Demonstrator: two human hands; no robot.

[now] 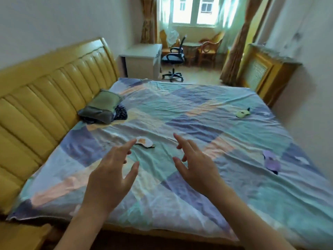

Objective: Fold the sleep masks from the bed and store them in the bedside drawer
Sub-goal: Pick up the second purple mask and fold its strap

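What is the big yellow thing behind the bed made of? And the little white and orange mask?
The headboard looks padded, covered in shiny yellow leather or vinyl: it has puffy upright ribs with a soft gleam, inside what seems a wooden frame. The white and orange sleep mask looks like soft fabric, matte and lying limp on the sheet; which fabric is unclear.

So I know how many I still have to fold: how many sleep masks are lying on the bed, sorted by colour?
White and orange sleep mask: 1
Pale green sleep mask: 1
Purple sleep mask: 1
Total: 3 on the bed sheet, none yet picked up. The left hand and right hand are both open and hold nothing.
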